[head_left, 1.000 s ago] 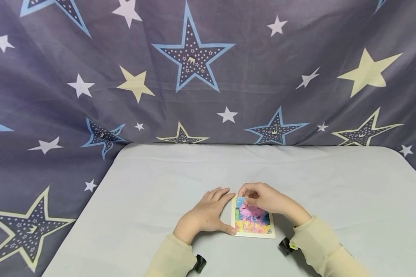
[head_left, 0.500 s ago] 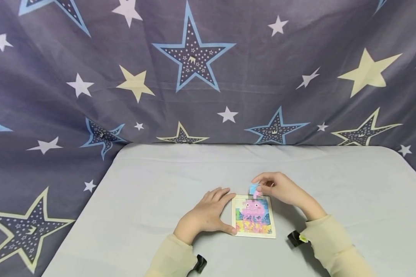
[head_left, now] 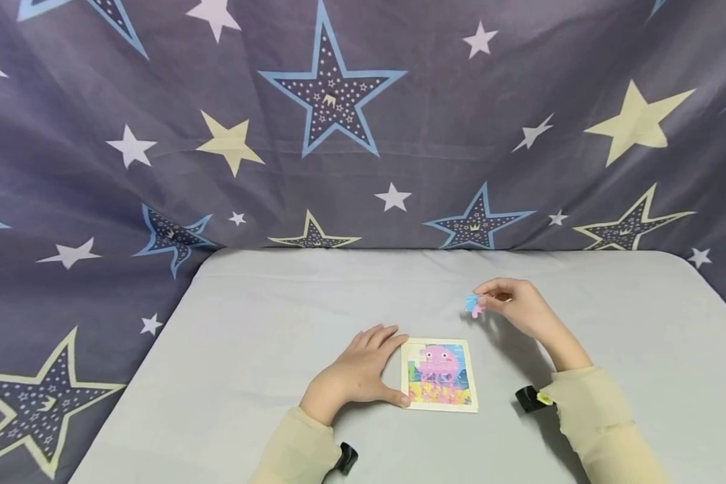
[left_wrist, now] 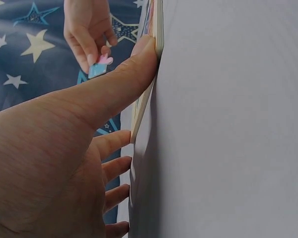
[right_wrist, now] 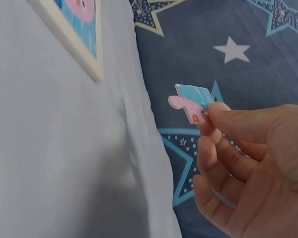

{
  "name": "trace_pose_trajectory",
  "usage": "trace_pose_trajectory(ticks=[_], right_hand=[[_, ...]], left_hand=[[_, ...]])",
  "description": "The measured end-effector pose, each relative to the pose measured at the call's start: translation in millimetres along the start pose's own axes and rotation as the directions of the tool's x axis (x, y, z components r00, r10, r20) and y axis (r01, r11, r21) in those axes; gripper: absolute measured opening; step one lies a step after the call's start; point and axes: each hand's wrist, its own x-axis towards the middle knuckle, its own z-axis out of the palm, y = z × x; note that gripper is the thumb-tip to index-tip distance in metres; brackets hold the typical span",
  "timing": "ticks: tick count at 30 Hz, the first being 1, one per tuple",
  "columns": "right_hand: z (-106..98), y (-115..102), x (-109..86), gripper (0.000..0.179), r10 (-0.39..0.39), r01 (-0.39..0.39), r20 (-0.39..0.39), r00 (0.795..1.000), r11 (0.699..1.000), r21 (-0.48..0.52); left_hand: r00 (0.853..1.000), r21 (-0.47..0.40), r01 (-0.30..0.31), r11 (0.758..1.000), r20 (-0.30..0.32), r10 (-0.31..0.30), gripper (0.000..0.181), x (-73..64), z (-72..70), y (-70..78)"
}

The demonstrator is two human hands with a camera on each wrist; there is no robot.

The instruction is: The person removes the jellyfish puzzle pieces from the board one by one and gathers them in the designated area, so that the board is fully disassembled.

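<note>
A jigsaw puzzle [head_left: 440, 366] with a pink octopus picture lies in a pale frame on the table. Its upper left corner shows bare cream backing. My left hand [head_left: 359, 373] rests at the puzzle's left side, fingers spread and straight, its thumb on the frame's edge near the lower corner. Up and to the right of the frame, my right hand [head_left: 517, 309] pinches a blue and pink puzzle piece [head_left: 473, 304] above the table. In the right wrist view, thumb and fingertips hold that puzzle piece [right_wrist: 191, 99] by one side.
A pale grey cloth covers the table [head_left: 278, 302]. Behind it and at the left hangs a dark curtain [head_left: 363, 175] printed with stars. A black strap [head_left: 346, 458] shows at the left wrist, and another black band [head_left: 529, 398] at the right.
My right hand has lifted the puzzle piece out of the puzzle's upper left corner and carried it up and to the right. The left hand has stayed at the frame.
</note>
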Motion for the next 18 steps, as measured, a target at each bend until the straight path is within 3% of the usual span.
trace_pose_trajectory(ticks=[18], right_hand=[[2.6,26.9,7.8,0.021,0.119,-0.118,-0.025,0.993,0.993,0.014]], left_hand=[[1.0,0.007,0.012,1.0,0.009,-0.013,0.104,2.3,-0.3,0.4]])
